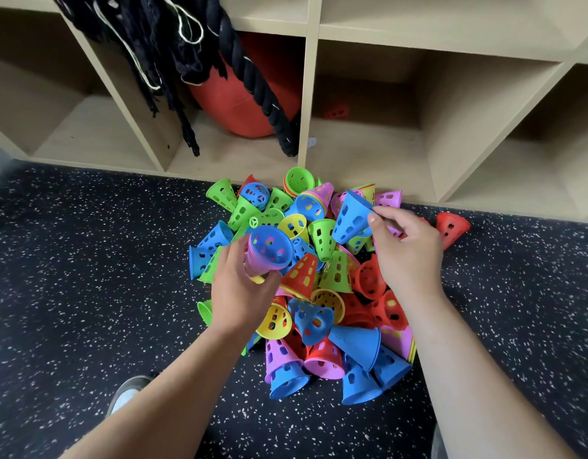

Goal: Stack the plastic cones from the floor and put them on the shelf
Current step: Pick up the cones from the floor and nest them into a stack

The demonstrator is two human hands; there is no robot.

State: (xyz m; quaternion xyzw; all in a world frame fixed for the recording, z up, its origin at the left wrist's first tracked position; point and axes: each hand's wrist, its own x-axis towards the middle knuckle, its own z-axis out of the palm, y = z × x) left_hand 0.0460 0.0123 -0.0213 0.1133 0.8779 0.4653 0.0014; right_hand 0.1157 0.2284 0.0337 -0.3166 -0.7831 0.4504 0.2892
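Observation:
A heap of perforated plastic cones [319, 286] in blue, green, red, yellow and pink lies on the dark speckled floor in front of the shelf. My left hand [239, 293] grips a short stack of nested cones [267, 253], blue on the open end with pink beneath. My right hand [408, 250] pinches the rim of a single blue cone [350, 218], lifted above the heap, narrow end pointing down left. One red cone [451, 226] lies apart at the right.
The wooden shelf unit [307, 104] has open cubbies at floor level. One cubby holds an orange ball [249, 94] and a thick black rope [256, 81]. A small red cone [335, 111] sits deep in the cubby behind the heap. My shoe [128, 392] is at lower left.

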